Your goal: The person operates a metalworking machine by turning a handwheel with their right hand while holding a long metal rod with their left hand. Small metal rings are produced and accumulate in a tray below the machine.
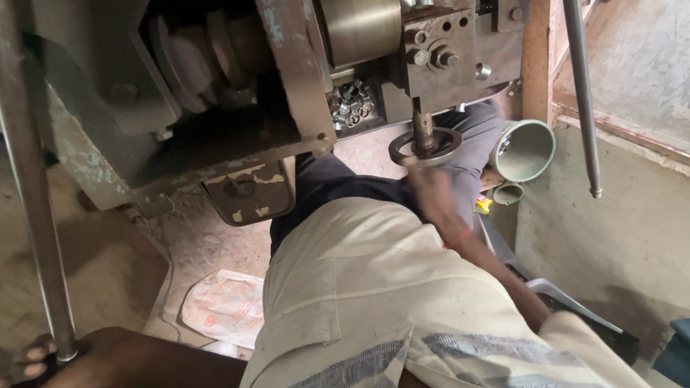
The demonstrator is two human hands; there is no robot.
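My left hand (30,386) grips the lower end of a long steel lever bar (25,174) at the bottom left. My right hand (433,194), blurred, reaches up to the round die plate (445,153) beneath the punch (422,123) of an old metal press machine (208,89). Whether the fingers hold a small part there I cannot tell. Several small metal rings (351,103) lie in a recess of the machine just left of the punch.
A second thin rod (580,78) hangs down at the right. A pale green cup (524,151) sits right of the die. A printed plastic bag (225,307) lies on the floor. A concrete ledge (643,224) runs along the right.
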